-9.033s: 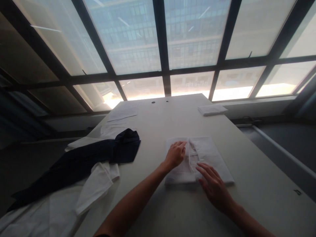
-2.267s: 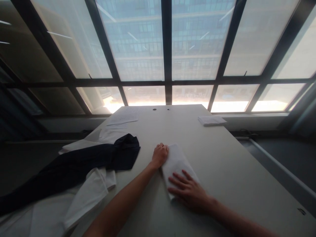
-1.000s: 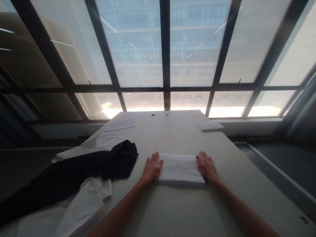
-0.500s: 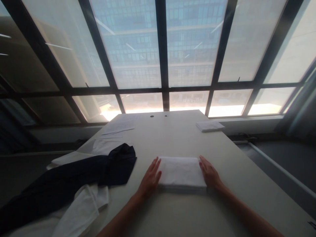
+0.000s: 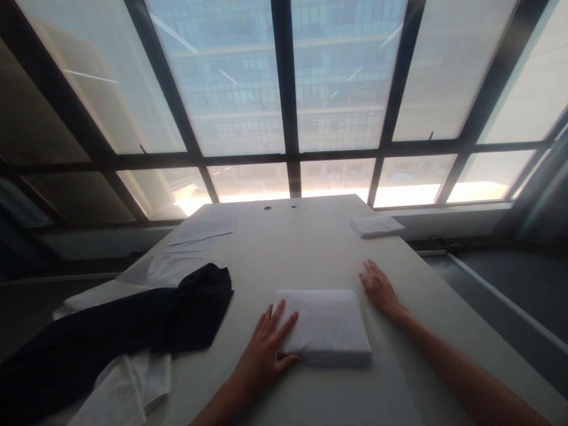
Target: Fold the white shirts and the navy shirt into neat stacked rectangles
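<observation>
A folded white garment (image 5: pixel 326 324) lies as a neat rectangle on the pale table (image 5: pixel 310 248) in front of me. My left hand (image 5: pixel 266 349) rests against its left edge, fingers stretched out, fingertips lying on the cloth and the thumb along its near side. Just off the folded piece's far right corner, my right hand (image 5: pixel 378 287) lies flat on the table with fingers spread and holds nothing.
A dark navy garment (image 5: pixel 119 322) lies over white clothes (image 5: pixel 124 393) at the left. Sheets of paper (image 5: pixel 206 228) lie at the far left, a second folded white stack (image 5: pixel 376 225) at the far right edge. Large windows stand behind the table.
The garment went from half-folded to a compact rectangle. In the last half second my right hand left its right edge and slid away to the right, while my left hand stayed on the left edge.
</observation>
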`<state>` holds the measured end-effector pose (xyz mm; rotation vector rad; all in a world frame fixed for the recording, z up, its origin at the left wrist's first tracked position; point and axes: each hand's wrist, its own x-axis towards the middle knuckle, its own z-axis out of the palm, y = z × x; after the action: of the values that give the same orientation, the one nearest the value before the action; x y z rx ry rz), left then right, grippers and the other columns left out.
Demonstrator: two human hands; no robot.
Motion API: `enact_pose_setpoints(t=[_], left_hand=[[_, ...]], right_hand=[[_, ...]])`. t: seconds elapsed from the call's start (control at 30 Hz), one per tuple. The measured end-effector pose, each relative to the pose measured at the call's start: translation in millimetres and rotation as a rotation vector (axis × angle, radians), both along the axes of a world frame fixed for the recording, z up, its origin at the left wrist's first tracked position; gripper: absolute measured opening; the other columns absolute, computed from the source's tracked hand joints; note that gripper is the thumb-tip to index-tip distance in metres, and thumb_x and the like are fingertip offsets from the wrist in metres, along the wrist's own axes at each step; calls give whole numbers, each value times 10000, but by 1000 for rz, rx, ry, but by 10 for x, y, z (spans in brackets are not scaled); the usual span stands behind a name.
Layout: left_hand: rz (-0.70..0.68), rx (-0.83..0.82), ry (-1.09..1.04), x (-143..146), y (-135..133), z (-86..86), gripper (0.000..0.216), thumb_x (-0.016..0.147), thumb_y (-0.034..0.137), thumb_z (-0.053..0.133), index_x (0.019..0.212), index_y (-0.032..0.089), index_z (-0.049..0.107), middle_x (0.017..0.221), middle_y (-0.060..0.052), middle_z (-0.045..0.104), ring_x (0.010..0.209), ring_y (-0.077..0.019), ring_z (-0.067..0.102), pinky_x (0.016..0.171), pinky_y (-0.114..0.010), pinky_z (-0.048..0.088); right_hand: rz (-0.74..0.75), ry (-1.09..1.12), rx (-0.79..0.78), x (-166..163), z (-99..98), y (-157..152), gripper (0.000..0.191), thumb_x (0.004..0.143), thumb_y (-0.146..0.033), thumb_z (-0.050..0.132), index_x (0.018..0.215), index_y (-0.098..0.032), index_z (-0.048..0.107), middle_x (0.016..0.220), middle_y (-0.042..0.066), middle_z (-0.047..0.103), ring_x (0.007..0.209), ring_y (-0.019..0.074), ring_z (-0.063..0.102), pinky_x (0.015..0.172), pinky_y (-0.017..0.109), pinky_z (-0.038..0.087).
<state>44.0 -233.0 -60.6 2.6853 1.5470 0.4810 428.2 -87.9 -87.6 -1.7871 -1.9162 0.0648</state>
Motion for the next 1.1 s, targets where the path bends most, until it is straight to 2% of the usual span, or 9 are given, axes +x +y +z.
enact_pose_setpoints(t=[0.13, 0.3, 0.43, 0.57, 0.67, 0.8, 0.93, 1.1], left_hand=[[10, 26, 0, 70, -25, 19, 845, 861, 566, 659, 1562, 350, 237, 1643, -87, 145, 1466, -408, 237, 1118, -599, 331], [17, 10, 2, 136, -35, 68, 865, 855, 544, 678, 1564, 365, 216, 1644, -73, 150, 1469, -396, 240, 1114, -591, 349], [44, -34, 9, 174, -43, 120, 912, 825, 516, 724, 1564, 378, 207, 1649, -64, 126, 1472, -396, 230, 1116, -599, 346], [50, -94, 4, 189, -22, 142, 947, 798, 556, 735, 1562, 399, 197, 1651, -47, 101, 1474, -400, 220, 1118, -610, 341], [50, -127, -9, 184, 13, 128, 972, 773, 589, 742, 1558, 415, 197, 1650, -31, 91, 1472, -408, 224, 1121, -620, 335], [42, -119, -19, 177, 47, 99, 956, 782, 573, 740, 1557, 414, 202, 1650, -33, 97, 1470, -411, 227, 1119, -625, 331], [37, -96, -22, 178, 53, 86, 947, 791, 546, 746, 1558, 405, 209, 1651, -38, 96, 1470, -406, 228, 1124, -611, 331], [31, -78, -19, 183, 65, 51, 930, 808, 538, 733, 1561, 397, 206, 1650, -50, 103, 1469, -408, 230, 1123, -616, 326]], right_hand=[[-130, -76, 6, 192, 17, 590, 613, 955, -397, 373, 1473, -71, 408, 1538, 197, 387, 1449, 283, 301, 1160, 429, 257], [-221, -130, 17, 313, 89, 1172, 634, 943, -401, 402, 1489, -81, 368, 1561, 203, 338, 1447, 301, 283, 1127, 440, 264], [-224, -126, 46, 363, 96, 1550, 628, 933, -386, 434, 1486, -96, 375, 1571, 190, 327, 1443, 314, 273, 1129, 469, 239], [-180, -95, 5, 410, 56, 1798, 609, 925, -389, 439, 1436, -57, 457, 1527, 223, 388, 1417, 347, 293, 1125, 487, 209], [-129, -95, 1, 432, 39, 1843, 627, 922, -410, 442, 1404, -12, 488, 1465, 255, 451, 1374, 352, 348, 1109, 447, 224], [-117, -125, 10, 315, 98, 1721, 613, 890, -418, 514, 1365, -30, 524, 1371, 240, 537, 1272, 348, 447, 1077, 417, 282], [-76, -171, 8, -64, 197, 1464, 554, 883, -427, 529, 1289, -54, 574, 1251, 220, 594, 1192, 341, 479, 1046, 422, 304], [21, -188, 40, -514, 233, 1162, 519, 899, -426, 507, 1280, -80, 579, 1241, 197, 589, 1176, 327, 461, 1038, 419, 306]])
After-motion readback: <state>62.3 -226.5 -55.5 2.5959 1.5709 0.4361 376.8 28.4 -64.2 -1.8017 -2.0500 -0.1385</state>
